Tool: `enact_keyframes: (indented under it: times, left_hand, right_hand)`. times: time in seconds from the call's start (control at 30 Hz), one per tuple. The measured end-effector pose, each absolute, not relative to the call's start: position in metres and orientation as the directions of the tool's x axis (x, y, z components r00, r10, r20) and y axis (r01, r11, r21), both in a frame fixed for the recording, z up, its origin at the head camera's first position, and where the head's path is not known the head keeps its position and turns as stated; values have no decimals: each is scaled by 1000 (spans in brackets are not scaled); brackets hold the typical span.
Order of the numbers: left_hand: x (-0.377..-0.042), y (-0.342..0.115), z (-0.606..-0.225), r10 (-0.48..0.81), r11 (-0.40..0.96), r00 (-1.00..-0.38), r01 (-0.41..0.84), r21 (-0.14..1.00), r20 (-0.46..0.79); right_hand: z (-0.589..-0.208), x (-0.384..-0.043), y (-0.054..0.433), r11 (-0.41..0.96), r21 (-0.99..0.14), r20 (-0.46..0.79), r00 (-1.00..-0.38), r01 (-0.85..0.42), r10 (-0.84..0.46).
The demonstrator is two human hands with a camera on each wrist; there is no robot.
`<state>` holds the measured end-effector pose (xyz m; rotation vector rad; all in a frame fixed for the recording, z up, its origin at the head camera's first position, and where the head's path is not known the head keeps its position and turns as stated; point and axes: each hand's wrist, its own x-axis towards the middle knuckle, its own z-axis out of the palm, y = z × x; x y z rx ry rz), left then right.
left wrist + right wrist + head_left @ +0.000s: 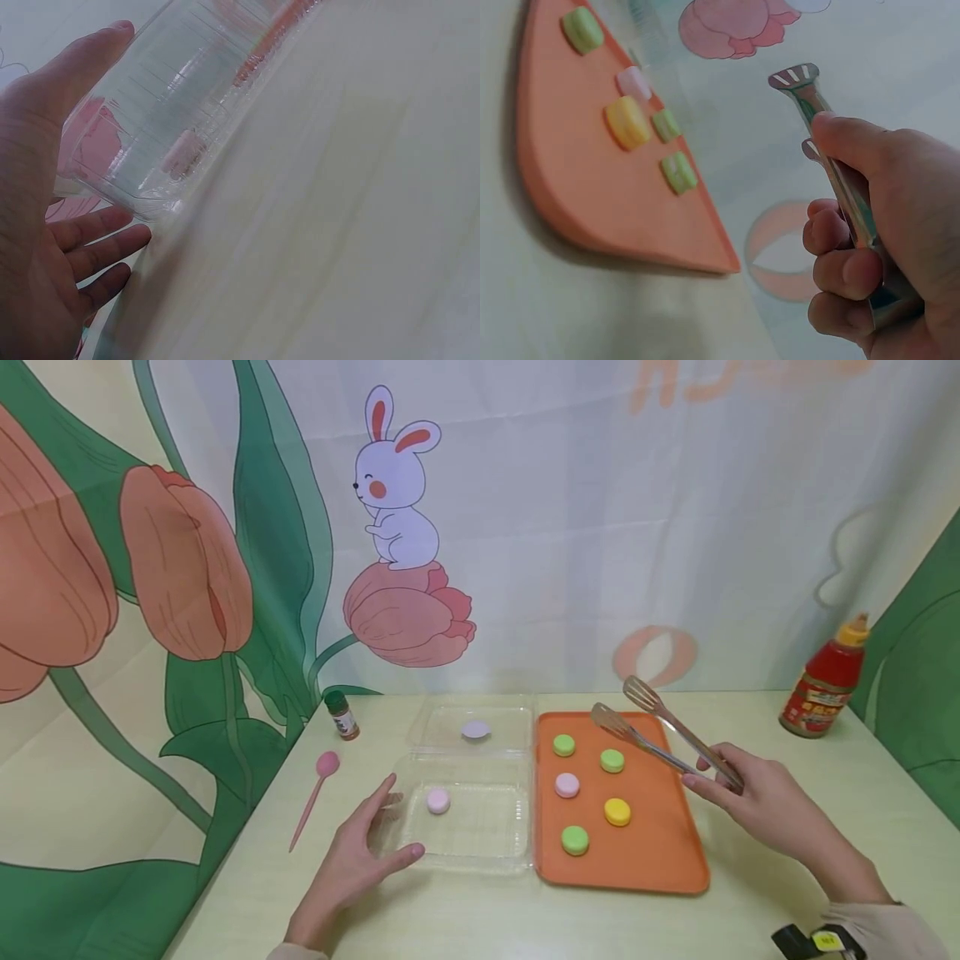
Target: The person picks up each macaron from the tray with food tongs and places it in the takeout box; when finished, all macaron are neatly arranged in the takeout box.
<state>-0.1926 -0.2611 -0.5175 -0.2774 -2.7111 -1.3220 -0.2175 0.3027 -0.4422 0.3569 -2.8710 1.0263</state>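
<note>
My right hand [772, 802] grips metal tongs [693, 739], whose slotted tips stand apart above the far right of an orange tray [652, 860]. Nothing is between the tips. On the tray lie a yellow macaron [617, 812], a pink macaron [567, 785] and three green macarons [575, 840]. Left of it a clear plastic box [480, 864] lies with its lid folded back, a pale pink macaron [438, 801] inside. My left hand [356, 856] is spread at the box's left side, thumb and fingers apart; whether it touches the box I cannot tell.
A pink spoon [318, 793] and a small green-capped bottle [342, 716] are at the left. At the back right stands a red sauce bottle [823, 681]. A pale lilac oval [476, 730] shows at the lid. Behind the table hangs a printed curtain [540, 543].
</note>
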Motion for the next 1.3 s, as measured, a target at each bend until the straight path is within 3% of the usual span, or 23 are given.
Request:
enact_keyframes:
  times: [0.4,1.3]
  left_hand:
    - [-194,-261,-518,108,604,-979,203,770,174]
    - [-193,-262,-517,120,611,-975,222,760,188]
  right_hand:
    - [-476,-218,311,783,-594,58,-980,-187,-191]
    - [-485,-222,305,833,-534,-78,-972,-146,-220]
